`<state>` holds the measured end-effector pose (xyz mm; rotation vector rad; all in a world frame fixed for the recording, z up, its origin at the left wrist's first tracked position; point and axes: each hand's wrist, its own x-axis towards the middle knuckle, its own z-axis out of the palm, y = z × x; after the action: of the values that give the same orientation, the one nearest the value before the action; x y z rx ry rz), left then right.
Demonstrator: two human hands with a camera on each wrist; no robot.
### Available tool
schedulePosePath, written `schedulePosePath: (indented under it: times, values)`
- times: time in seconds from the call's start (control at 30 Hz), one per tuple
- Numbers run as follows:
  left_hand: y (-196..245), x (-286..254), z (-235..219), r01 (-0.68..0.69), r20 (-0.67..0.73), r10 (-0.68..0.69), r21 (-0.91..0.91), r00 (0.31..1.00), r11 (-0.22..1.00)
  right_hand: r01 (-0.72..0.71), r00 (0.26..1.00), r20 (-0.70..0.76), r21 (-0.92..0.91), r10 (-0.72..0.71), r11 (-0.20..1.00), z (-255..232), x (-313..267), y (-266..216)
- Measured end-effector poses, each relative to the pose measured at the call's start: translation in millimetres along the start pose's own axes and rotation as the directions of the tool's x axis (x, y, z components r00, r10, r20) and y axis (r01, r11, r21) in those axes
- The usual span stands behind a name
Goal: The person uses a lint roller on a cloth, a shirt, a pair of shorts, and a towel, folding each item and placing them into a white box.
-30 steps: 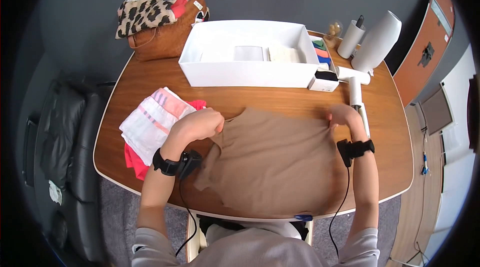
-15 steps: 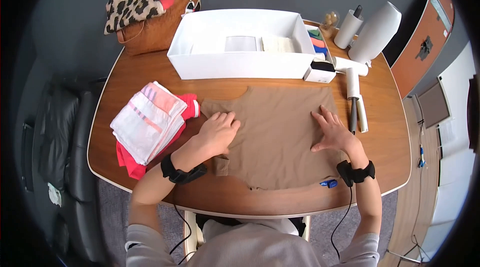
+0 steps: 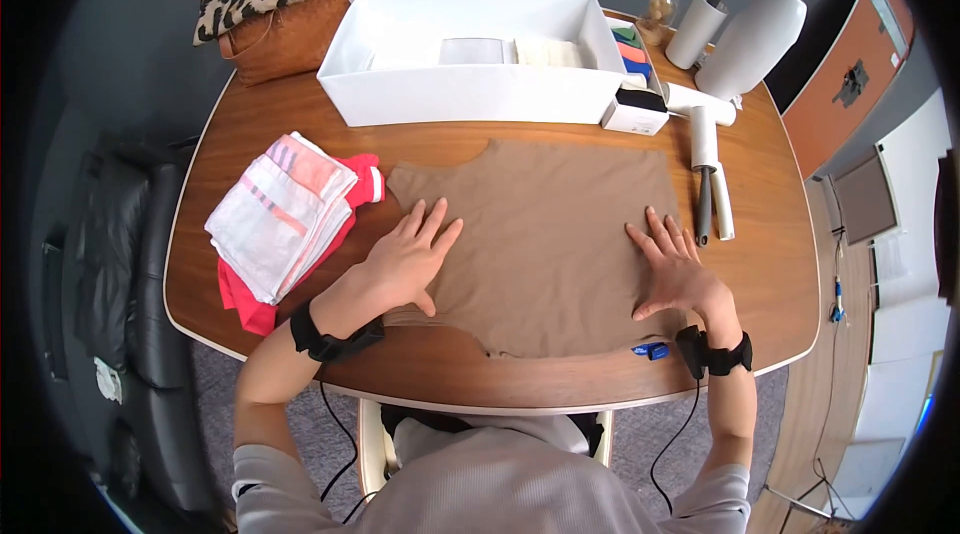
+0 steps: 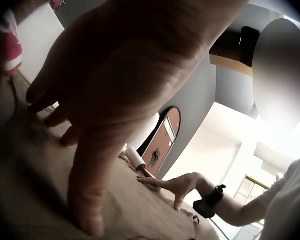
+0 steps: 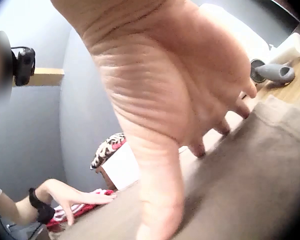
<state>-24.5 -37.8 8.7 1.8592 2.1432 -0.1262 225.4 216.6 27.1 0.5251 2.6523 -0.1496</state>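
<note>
A brown shirt-like garment [image 3: 560, 244] lies spread out on the wooden table, its narrower part to the left. My left hand [image 3: 408, 259] rests on its left part with fingers spread. On the right side my right hand [image 3: 682, 276] touches the cloth, also with fingers apart and extended. In the left wrist view, the thumb and fingertips of the left hand [image 4: 110, 100] meet the brown cloth. The right wrist view has the right hand [image 5: 175, 90] with its fingertips down on the fabric. A small blue tag [image 3: 651, 350] pokes out at the garment's near right edge.
Folded white and pink cloths [image 3: 280, 214] lie on a red garment [image 3: 245, 299] at left. Behind stand a white box [image 3: 470, 99], a brown bag [image 3: 290, 39] with printed fabrics, and a small box [image 3: 635, 116]. A lint roller [image 3: 704, 144] lies at right, near a white vase-like object [image 3: 752, 39].
Both hands held the garment's edges, cloth blurred in motion; it then lay flatter, the hands letting go and spreading on it. Since half a second ago, the left fingers have straightened; the view has shifted slightly.
</note>
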Motion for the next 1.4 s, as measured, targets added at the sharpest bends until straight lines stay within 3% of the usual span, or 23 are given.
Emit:
schedulePosePath:
  times: [0.13,0.17,0.2,0.23,0.33,0.47,0.57,0.67,0.8,0.87,0.93,0.97,1.0,1.03,1.13,1.23,1.33,1.4]
  values:
    - [4.9,-0.1,-2.8,0.041,0.083,-0.042,0.020,0.996,0.999,-0.015,0.997,0.081,-0.023,0.017,1.000,-14.0,-7.0,18.9]
    - [5.6,-0.9,-2.3,0.048,0.096,-0.051,0.029,0.994,0.998,-0.010,0.986,-0.169,-0.041,0.003,0.999,-1.0,-8.2,39.6]
    - [6.7,0.2,-2.6,0.028,0.036,-0.030,0.056,0.999,0.998,-0.226,0.948,-0.234,-0.014,0.217,0.974,-11.9,-3.4,39.4]
    - [9.6,2.8,-3.3,0.009,-0.022,-0.008,0.082,1.000,0.997,-0.429,0.861,-0.290,0.026,0.418,0.903,-25.6,4.6,40.3]
    - [33.1,19.8,-3.7,-0.097,-0.159,0.101,0.036,0.982,0.995,-0.578,0.651,-0.570,0.056,0.501,0.814,-9.7,36.4,78.0]
    - [69.9,61.4,20.0,-0.249,-0.277,0.235,-0.015,0.932,0.968,-0.590,0.687,-0.430,0.142,0.586,0.795,-4.2,62.6,88.4]
    - [80.4,80.1,14.2,-0.140,-0.073,0.142,0.033,0.987,0.990,-0.593,0.700,-0.398,0.136,0.592,0.793,5.6,75.3,107.6]
    - [81.1,80.3,-1.2,-0.108,0.088,0.113,-0.056,0.990,0.993,-0.569,0.639,-0.477,0.235,0.604,0.788,-3.5,69.8,102.5]
    - [83.1,77.1,0.0,-0.116,0.107,0.122,-0.058,0.987,0.992,-0.486,0.502,-0.649,0.335,0.572,0.807,-15.0,45.2,85.4]
    - [87.1,72.8,-2.2,-0.099,0.128,0.107,-0.062,0.986,0.993,-0.214,0.673,-0.592,0.417,0.443,0.883,-19.7,27.6,64.5]
    - [90.5,68.8,0.3,-0.098,0.098,0.102,-0.050,0.990,0.994,0.065,0.805,-0.541,0.488,0.243,0.871,-24.7,15.1,25.6]
    - [89.3,69.8,-0.5,-0.105,0.095,0.110,-0.061,0.989,0.993,0.064,0.867,-0.470,0.439,0.168,0.896,-19.9,16.3,14.3]
    - [86.5,71.2,-3.2,-0.117,0.087,0.123,-0.068,0.989,0.991,0.163,0.829,-0.559,0.236,-0.004,0.958,-11.5,18.5,2.6]
    - [79.7,72.4,-9.5,-0.102,0.018,0.104,-0.104,0.994,0.989,0.132,0.870,-0.493,0.188,-0.022,0.973,-8.1,24.0,-11.3]
    - [47.1,83.8,-14.1,0.146,-0.110,-0.134,0.112,0.985,0.983,0.129,0.872,-0.487,0.110,-0.060,0.986,-2.5,37.3,-53.5]
    - [10.6,87.0,-23.4,0.121,-0.051,-0.118,0.051,0.992,0.991,0.172,0.863,-0.493,0.088,-0.107,0.981,3.3,50.4,-77.9]
    - [-3.3,91.7,-15.3,-0.024,0.021,0.024,0.028,0.999,0.999,0.126,0.885,-0.457,0.056,-0.087,0.990,6.6,58.9,-93.4]
    - [-3.9,91.3,-7.3,-0.034,-0.009,0.034,-0.042,0.999,0.999,0.066,0.908,-0.415,0.023,-0.050,0.998,7.7,58.7,-99.7]
